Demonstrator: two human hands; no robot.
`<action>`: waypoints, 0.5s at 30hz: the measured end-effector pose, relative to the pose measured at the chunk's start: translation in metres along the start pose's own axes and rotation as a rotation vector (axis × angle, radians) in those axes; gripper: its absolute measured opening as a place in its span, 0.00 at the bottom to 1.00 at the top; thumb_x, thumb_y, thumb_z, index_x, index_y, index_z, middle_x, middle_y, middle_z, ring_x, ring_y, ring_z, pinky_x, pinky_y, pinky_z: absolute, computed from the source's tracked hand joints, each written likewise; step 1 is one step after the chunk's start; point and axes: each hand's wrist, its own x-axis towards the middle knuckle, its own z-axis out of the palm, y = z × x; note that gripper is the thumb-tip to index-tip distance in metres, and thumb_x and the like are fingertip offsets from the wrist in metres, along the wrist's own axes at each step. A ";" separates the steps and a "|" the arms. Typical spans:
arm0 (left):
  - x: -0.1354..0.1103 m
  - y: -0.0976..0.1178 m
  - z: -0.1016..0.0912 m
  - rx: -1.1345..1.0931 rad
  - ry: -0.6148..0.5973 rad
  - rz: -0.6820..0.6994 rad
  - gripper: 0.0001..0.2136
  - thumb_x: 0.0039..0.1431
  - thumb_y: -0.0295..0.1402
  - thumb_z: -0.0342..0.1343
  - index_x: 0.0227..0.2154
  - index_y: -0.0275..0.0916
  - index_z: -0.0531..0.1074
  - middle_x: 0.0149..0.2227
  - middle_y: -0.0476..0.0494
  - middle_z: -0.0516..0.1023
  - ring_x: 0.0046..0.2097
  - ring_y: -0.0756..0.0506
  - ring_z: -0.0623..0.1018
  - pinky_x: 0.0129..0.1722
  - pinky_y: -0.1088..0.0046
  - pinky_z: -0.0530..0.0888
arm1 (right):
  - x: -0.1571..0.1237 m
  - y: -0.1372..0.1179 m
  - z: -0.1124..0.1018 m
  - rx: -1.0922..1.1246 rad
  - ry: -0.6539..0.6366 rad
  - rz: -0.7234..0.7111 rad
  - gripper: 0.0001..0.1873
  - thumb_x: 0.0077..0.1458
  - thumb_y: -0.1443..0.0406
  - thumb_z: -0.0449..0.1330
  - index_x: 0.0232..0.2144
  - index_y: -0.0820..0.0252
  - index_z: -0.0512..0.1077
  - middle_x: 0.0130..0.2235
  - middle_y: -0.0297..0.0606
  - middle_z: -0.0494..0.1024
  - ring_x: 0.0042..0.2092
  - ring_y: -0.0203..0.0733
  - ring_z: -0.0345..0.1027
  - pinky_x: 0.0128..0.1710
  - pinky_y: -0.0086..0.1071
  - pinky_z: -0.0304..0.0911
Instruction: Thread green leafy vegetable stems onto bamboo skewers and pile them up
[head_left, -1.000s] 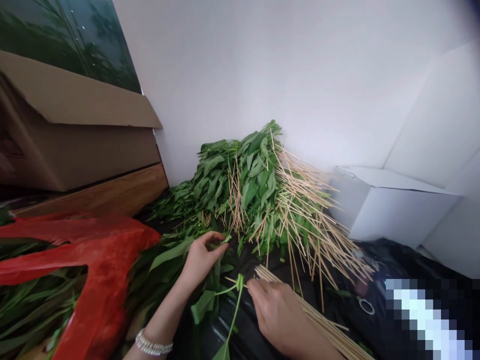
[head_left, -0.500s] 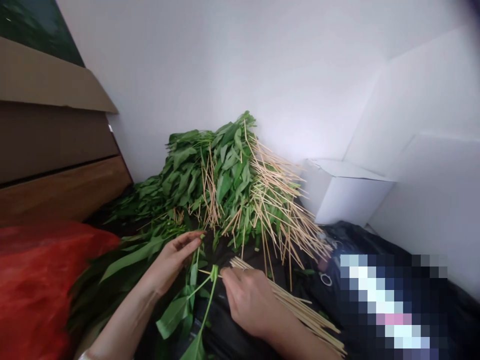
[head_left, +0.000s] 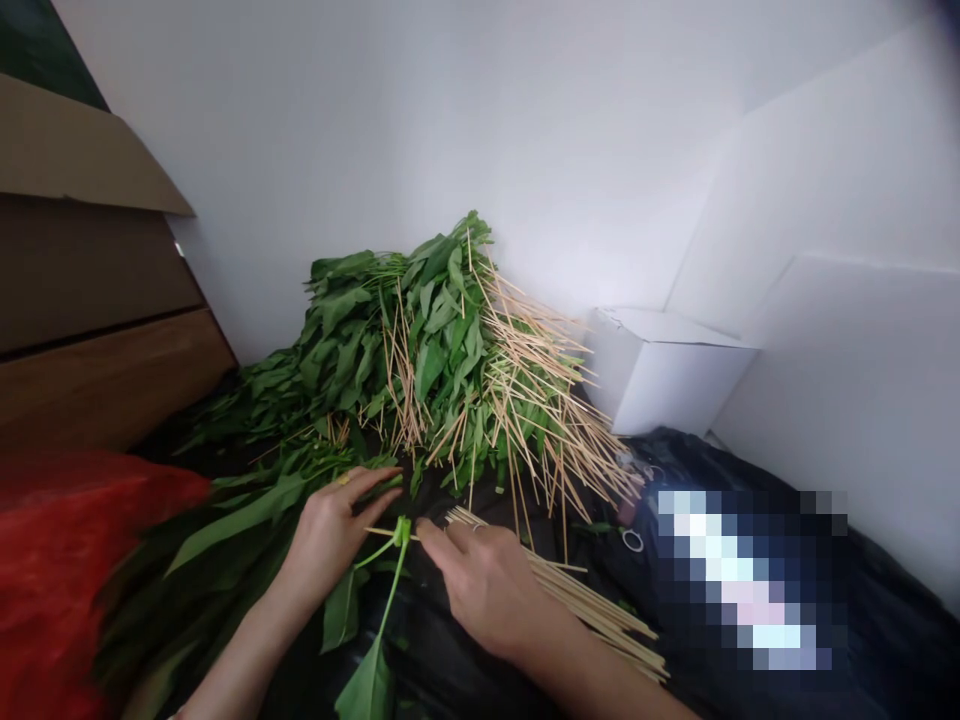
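Observation:
My right hand [head_left: 484,585] grips a thin wooden skewer [head_left: 379,531] that points left. Near the skewer's tip, cut green stems [head_left: 403,532] are threaded on it, and a broad leaf [head_left: 366,685] hangs below. My left hand [head_left: 330,525] is just above and left of the tip, thumb and fingers closed around a leafy green stem [head_left: 391,481], apart from the skewer. Under my right hand lies a bundle of loose skewers [head_left: 600,610]. More long-leaved stems [head_left: 187,590] lie beneath my left forearm.
A tall heap of leafy bunches [head_left: 360,320] on skewers [head_left: 555,400] leans at the white wall. A white box [head_left: 675,370] stands to its right, on black plastic sheeting [head_left: 720,470]. A red bag [head_left: 52,560] and a cardboard box [head_left: 90,270] are on the left. A small ring [head_left: 632,541] lies at right.
The view has shifted slightly to the right. My left hand has turned, its fingers bent around the stem. My right hand keeps the skewer with the threaded stems.

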 end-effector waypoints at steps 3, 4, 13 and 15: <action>0.002 -0.002 -0.001 -0.146 -0.023 -0.166 0.19 0.49 0.49 0.61 0.39 0.42 0.80 0.40 0.42 0.81 0.43 0.39 0.79 0.47 0.66 0.73 | -0.001 0.002 0.002 -0.002 0.042 0.073 0.27 0.59 0.73 0.49 0.60 0.60 0.57 0.36 0.38 0.77 0.31 0.39 0.70 0.30 0.31 0.60; 0.003 -0.002 -0.002 -0.213 -0.045 -0.218 0.21 0.47 0.50 0.62 0.39 0.42 0.80 0.41 0.42 0.81 0.44 0.38 0.78 0.48 0.64 0.73 | 0.000 0.002 0.002 -0.002 0.055 0.104 0.27 0.58 0.74 0.49 0.60 0.60 0.58 0.37 0.38 0.77 0.31 0.38 0.70 0.31 0.31 0.61; 0.003 0.009 -0.004 -0.484 0.030 -0.417 0.24 0.38 0.47 0.69 0.38 0.38 0.79 0.40 0.41 0.82 0.45 0.38 0.78 0.52 0.61 0.71 | -0.002 0.001 0.003 0.087 0.198 0.201 0.16 0.61 0.75 0.44 0.46 0.60 0.65 0.36 0.37 0.76 0.36 0.40 0.72 0.36 0.30 0.61; 0.001 0.008 -0.006 -0.529 0.042 -0.444 0.22 0.41 0.46 0.68 0.39 0.37 0.79 0.39 0.41 0.82 0.44 0.40 0.79 0.49 0.64 0.72 | -0.004 0.002 0.007 0.078 0.228 0.174 0.16 0.61 0.75 0.44 0.45 0.59 0.67 0.34 0.36 0.75 0.35 0.40 0.71 0.36 0.30 0.61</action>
